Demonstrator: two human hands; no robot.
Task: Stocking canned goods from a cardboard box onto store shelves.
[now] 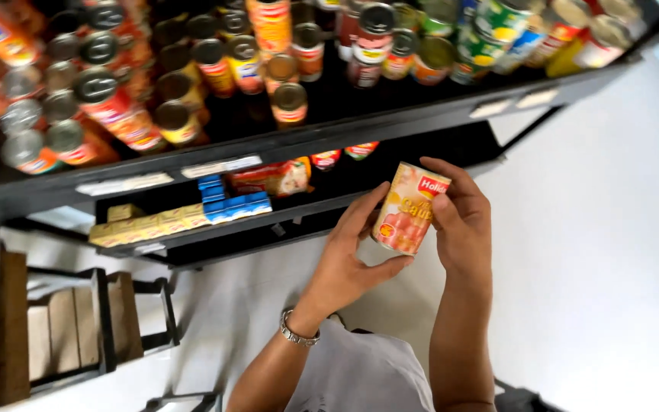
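We held the orange-labelled can (410,207) with the fingers (444,204) of our right hand (463,225) and left hand (348,255) clasped on opposite sides, its label turned up to be seen, just below the can-crowded black shelf (268,145).

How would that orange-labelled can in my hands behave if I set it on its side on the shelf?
The can looks like rigid metal, so probably stiff and fairly heavy for its size. Being a cylinder, it would likely roll. Its glossy label may feel slightly slippery.
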